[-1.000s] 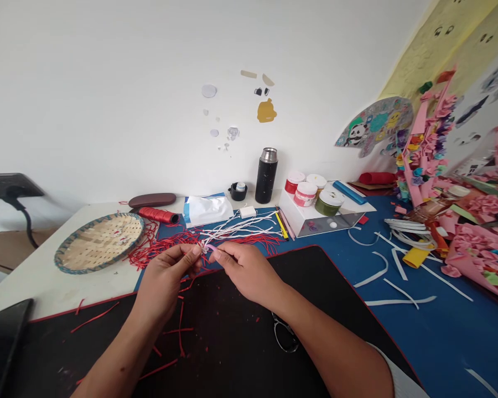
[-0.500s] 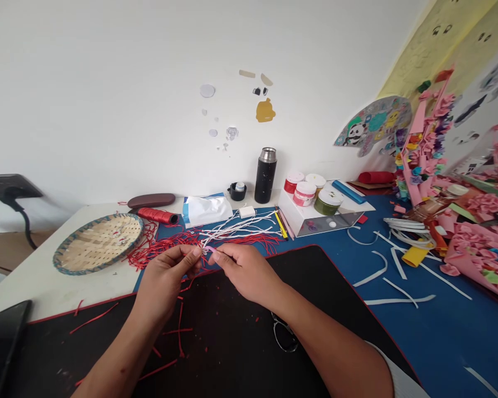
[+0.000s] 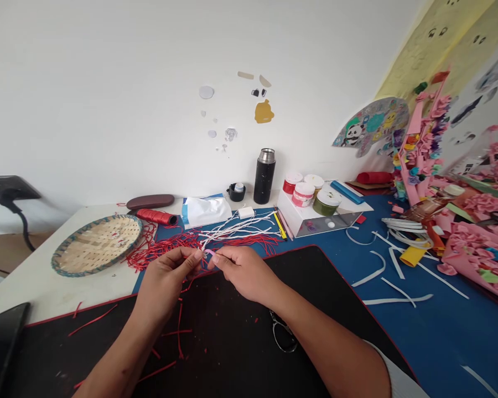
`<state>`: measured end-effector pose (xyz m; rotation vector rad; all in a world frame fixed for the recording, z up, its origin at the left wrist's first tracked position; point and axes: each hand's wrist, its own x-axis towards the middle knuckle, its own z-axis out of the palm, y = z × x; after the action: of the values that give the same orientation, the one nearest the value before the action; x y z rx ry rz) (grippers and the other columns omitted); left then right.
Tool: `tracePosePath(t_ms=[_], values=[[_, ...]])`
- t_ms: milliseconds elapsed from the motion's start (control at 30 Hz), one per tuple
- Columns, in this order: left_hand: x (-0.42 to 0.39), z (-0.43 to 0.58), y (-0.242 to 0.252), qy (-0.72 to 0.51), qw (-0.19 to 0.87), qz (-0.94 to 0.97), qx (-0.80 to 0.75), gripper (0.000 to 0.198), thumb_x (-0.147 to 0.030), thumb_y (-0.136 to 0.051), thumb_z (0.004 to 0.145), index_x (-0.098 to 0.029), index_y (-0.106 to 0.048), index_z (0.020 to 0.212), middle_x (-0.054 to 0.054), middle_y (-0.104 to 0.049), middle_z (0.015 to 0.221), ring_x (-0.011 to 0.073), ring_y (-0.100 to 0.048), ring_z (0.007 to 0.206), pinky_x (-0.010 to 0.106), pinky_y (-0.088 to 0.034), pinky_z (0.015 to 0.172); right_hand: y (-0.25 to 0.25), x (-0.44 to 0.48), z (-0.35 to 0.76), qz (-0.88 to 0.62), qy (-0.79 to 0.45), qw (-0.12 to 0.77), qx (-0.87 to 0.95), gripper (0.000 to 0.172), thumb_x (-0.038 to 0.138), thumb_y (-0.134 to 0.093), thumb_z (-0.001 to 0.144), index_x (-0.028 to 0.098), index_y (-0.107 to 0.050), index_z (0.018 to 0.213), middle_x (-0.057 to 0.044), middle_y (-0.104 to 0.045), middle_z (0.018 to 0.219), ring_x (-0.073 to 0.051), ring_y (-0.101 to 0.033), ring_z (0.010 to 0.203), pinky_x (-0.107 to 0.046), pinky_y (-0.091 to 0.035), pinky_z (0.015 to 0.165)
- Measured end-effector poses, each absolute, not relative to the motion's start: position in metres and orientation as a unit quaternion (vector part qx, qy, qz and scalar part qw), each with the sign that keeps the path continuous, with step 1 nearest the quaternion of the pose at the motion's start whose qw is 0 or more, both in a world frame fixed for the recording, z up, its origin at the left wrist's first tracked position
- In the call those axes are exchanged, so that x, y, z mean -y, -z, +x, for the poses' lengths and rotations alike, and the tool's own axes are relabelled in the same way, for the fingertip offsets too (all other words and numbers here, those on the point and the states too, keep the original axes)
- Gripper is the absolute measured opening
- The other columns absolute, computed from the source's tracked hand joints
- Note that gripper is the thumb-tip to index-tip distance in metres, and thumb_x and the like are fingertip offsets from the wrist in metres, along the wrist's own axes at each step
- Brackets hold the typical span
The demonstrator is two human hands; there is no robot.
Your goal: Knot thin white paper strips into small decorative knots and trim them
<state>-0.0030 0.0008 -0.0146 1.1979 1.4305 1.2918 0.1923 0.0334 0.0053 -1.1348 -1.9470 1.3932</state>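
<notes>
We look down at our left hand [image 3: 164,282] and our right hand [image 3: 243,271], which meet just above the far edge of a black mat [image 3: 240,331] with a red border. The grip of each hand is closed: thumb and fingers come together and clamp on a bundle of white paper strips [image 3: 240,228], at the point where the strips gather. A small pink piece [image 3: 209,252] shows between the two hands, but we cannot tell exactly how it joins the strips.

From the hands, the bundle fans out toward 1 o'clock, over a blue mat [image 3: 440,331]. At 10 o'clock, a mass of red paper strands [image 3: 161,247] lies on this mat and spills onto the white tabletop [image 3: 66,301]. Some red scraps [image 3: 178,331] lie on the black mat below the left hand.

A woven bamboo tray [image 3: 96,244] sits at 9 o'clock, and a spool of red thread [image 3: 156,216] lies at 11 o'clock. At 12 o'clock we see a tissue packet [image 3: 203,211] and a black thermos [image 3: 264,176]. Paint jars [image 3: 302,193] stand on a white box at 1 o'clock. Loose white strips [image 3: 369,271] lie at 3 o'clock, and a pair of glasses [image 3: 283,334] rests on the black mat at 4 o'clock.
</notes>
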Motion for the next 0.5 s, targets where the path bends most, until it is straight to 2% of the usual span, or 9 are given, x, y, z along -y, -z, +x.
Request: tracePosePath(t_ms=[200,500], values=[[-0.0017,-0.0038,0.0160,-0.506,0.418,0.485,-0.578,0.046,-0.064,-0.087,0.073,-0.020,-0.076,0.067,0.000,-0.065,0.062,0.0165,-0.051,0.062,0.028,-0.041,0.060,-0.0033,-0.0351,0.1913,-0.415,-0.518,0.234,0.710,0.030,0.032,-0.052,0.109,0.018,-0.076,0.099,0.005,-0.048,0.063,-0.011,-0.041,0.057,-0.026,-0.028,0.058],[-0.0048,-0.0020,0.0209,-0.532,0.472,0.425,-0.560,0.049,-0.066,-0.094,0.063,-0.019,-0.080,0.070,0.003,-0.072,0.066,0.0158,-0.056,0.062,0.025,-0.044,0.058,-0.0024,-0.0358,0.1911,-0.412,-0.516,0.249,0.709,0.031,0.033,-0.052,0.108,0.018,-0.078,0.103,0.005,-0.048,0.064,-0.012,-0.043,0.058,-0.026,-0.030,0.058]])
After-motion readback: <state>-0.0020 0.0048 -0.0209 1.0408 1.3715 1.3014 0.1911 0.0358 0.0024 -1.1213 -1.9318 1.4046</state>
